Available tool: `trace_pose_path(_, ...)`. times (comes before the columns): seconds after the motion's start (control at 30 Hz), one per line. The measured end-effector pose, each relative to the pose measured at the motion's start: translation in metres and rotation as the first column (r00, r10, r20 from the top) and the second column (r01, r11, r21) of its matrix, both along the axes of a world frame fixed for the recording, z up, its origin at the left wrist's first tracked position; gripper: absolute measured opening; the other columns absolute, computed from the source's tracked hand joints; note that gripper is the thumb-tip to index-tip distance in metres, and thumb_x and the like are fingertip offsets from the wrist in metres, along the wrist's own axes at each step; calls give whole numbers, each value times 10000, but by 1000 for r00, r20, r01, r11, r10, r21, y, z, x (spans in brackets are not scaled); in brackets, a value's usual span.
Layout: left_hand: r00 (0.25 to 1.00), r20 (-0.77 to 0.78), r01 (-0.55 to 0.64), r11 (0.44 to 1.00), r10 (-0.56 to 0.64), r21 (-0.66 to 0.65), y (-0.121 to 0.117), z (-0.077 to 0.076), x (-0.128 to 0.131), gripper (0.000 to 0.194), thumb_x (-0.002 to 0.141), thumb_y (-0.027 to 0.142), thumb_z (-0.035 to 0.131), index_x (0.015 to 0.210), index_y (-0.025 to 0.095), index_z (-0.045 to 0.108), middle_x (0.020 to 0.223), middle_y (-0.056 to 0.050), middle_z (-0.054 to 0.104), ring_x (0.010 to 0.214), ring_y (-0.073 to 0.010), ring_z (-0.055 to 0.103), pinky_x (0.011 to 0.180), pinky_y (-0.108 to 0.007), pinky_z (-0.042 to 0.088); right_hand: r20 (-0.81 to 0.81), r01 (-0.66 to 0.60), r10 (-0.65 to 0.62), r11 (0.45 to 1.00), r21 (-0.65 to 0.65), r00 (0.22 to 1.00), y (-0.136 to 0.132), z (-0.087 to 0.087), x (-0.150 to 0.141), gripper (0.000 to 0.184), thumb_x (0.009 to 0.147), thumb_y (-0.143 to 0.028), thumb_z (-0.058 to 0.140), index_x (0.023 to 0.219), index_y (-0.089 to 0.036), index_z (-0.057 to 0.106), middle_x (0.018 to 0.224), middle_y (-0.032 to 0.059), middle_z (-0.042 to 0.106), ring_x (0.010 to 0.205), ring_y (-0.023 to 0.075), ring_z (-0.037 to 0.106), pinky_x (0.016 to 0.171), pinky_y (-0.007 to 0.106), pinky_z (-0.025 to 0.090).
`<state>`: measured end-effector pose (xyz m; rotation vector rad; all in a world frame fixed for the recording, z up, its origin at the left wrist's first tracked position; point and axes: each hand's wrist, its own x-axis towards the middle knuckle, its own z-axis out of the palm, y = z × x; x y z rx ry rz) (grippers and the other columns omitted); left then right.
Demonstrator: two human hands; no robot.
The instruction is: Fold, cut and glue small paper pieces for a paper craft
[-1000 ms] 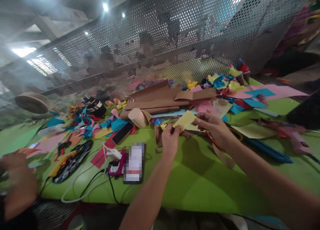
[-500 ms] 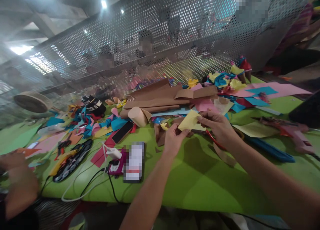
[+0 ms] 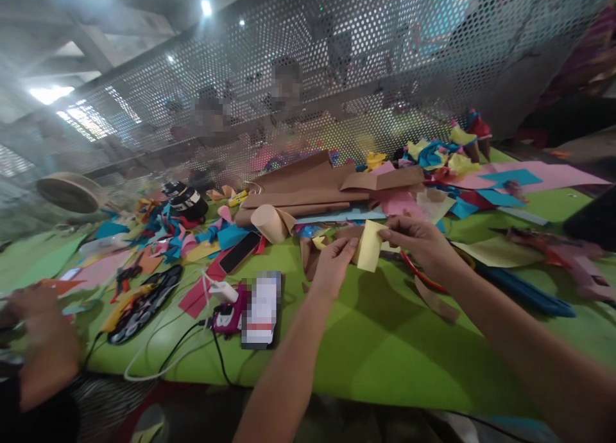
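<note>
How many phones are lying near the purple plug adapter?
2: a pale-screened phone just right of the adapter, and a dark phone beyond it, near the tan paper roll. Others may be hidden.

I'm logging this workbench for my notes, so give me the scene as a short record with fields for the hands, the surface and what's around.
Left hand: at the left edge of the yellow paper; grip unclear
Right hand: pinching the paper's upper right
Surface: green tabletop
Beyond the hands: brown paper sheets
Left of the hands: dark-screened phone
Right side: pink tool, apparently a glue gun
Far left: another person's hand
Background: perforated screen
</note>
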<state>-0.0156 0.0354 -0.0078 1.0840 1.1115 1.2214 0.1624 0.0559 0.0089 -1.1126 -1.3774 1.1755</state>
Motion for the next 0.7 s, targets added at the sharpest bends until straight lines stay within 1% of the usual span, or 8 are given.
trace_pose_path(0.1, 994, -102, 53, 993, -41, 110, 0, 3, -2, 335, 831, 493, 683, 863, 165, 740, 846, -57, 732, 822, -191, 645, 775, -307, 495, -16, 3, -3, 1000, -3, 1000, 1, 1, 1, 524, 618, -735, 757, 661, -238, 594, 662, 2, 525, 627, 152, 419, 568, 295, 343)
trace_pose_path(0.2, 982, -188, 59, 976, -19, 209, -2, 5, -2, 286, 848, 429, 665, 950, 174, 746, 934, -74, 754, 871, -206, 666, 822, -322, 509, -8, 3, -3, 1000, 19, 1000, 1, 1, 1, 531, 623, -747, 743, 658, -242, 584, 648, -3, 505, 611, 147, 408, 558, 296, 341)
trace_pose_path(0.3, 965, -261, 81, 965, -14, 251, -6, 7, -2, 266, 871, 393, 636, 998, 190, 752, 992, -82, 761, 902, -214, 677, 817, -316, 519, 5, 14, -14, 999, 44, 1000, 1, -1, 0, 527, 657, -740, 727, 653, -238, 566, 640, -12, 481, 598, 138, 393, 540, 292, 324)
trace_pose_path(0.37, 957, -289, 75, 964, 2, 255, -8, 8, -1, 280, 883, 403, 623, 1009, 190, 754, 958, -76, 759, 861, -204, 670, 780, -300, 517, 6, 21, -21, 999, 49, 1000, 1, -2, 0, 524, 674, -731, 722, 647, -236, 551, 633, -20, 458, 592, 134, 379, 529, 291, 305)
trace_pose_path(0.43, 958, -284, 49, 970, 22, 240, -10, 8, -1, 312, 890, 439, 614, 993, 179, 754, 860, -61, 738, 782, -185, 644, 718, -280, 499, 4, 23, -23, 999, 43, 1000, 1, -2, 0, 517, 682, -720, 723, 650, -235, 548, 627, -26, 443, 589, 133, 364, 526, 293, 291)
trace_pose_path(0.5, 969, -247, 30, 976, 25, 217, -9, 9, -2, 339, 883, 472, 622, 964, 169, 750, 785, -45, 706, 728, -169, 613, 684, -270, 476, -5, 24, -23, 999, 31, 1000, 1, -2, 0, 508, 679, -708, 733, 649, -235, 551, 627, -27, 440, 591, 133, 358, 531, 294, 286)
trace_pose_path(0.63, 990, -139, 47, 983, -23, 176, -4, 6, -3, 323, 841, 468, 675, 927, 165, 743, 825, -47, 710, 764, -167, 612, 732, -283, 478, -46, 21, -20, 1000, 14, 999, 2, 0, 0, 508, 658, -697, 754, 641, -233, 549, 629, -26, 460, 597, 132, 384, 545, 290, 315)
trace_pose_path(0.7, 995, -97, 50, 988, -35, 149, -2, 5, -2, 309, 811, 459, 708, 894, 163, 740, 814, -43, 707, 760, -164, 612, 735, -285, 477, -56, 19, -18, 1000, 10, 998, 2, 0, 1, 507, 655, -696, 754, 647, -231, 553, 626, -27, 469, 596, 131, 395, 546, 287, 321)
